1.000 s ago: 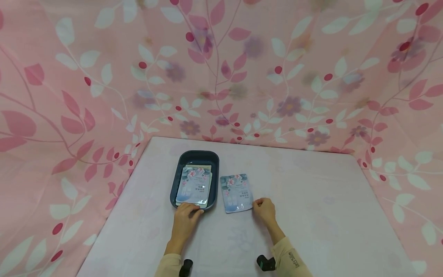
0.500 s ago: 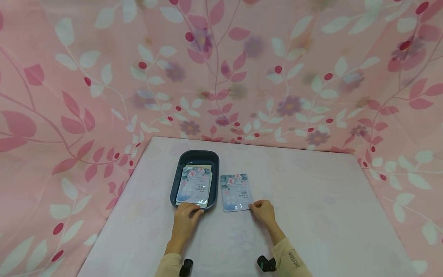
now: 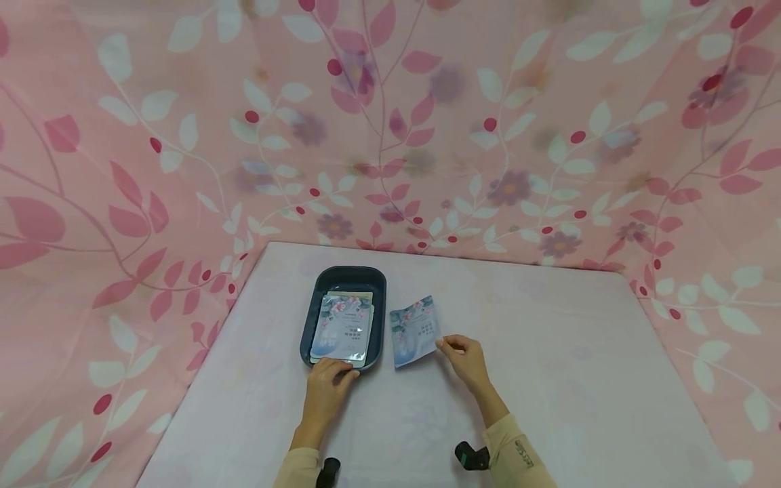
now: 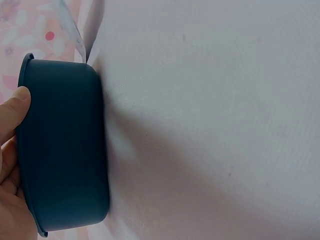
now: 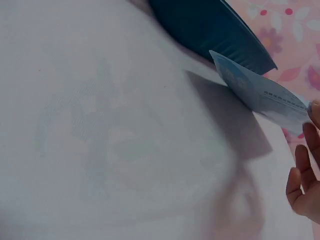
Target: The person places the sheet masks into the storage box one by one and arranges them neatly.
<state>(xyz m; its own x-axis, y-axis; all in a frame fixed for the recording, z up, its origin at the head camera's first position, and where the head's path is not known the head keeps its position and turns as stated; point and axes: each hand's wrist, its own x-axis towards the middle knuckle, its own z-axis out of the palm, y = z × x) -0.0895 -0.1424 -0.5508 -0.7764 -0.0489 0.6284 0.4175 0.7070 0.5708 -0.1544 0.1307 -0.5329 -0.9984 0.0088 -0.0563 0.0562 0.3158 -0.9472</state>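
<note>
My left hand (image 3: 327, 390) grips the near rim of a dark teal plastic bin (image 3: 306, 318), thumb against the outer wall (image 4: 65, 145) and the other fingers over the rim. Inside the bin lie several flat packets, the top one a blue floral sheet mask packet (image 3: 344, 329). To the right of the bin, my right hand (image 3: 468, 362) pinches another blue floral sheet mask packet (image 3: 415, 332) by its near right corner, between thumb and forefinger. In the right wrist view that packet (image 5: 255, 90) is tilted and raised, casting a shadow on the tabletop.
A white cloth covers the table (image 3: 549, 366). Behind and beside it hangs a pink curtain (image 3: 390, 135) with leaf and flower prints. Black wrist-worn devices (image 3: 471, 456) sit by both sleeves.
The packet in my right hand has moved slightly left and its right side has come up, where it lay nearly flat before. My left hand and the bin have stayed put.
</note>
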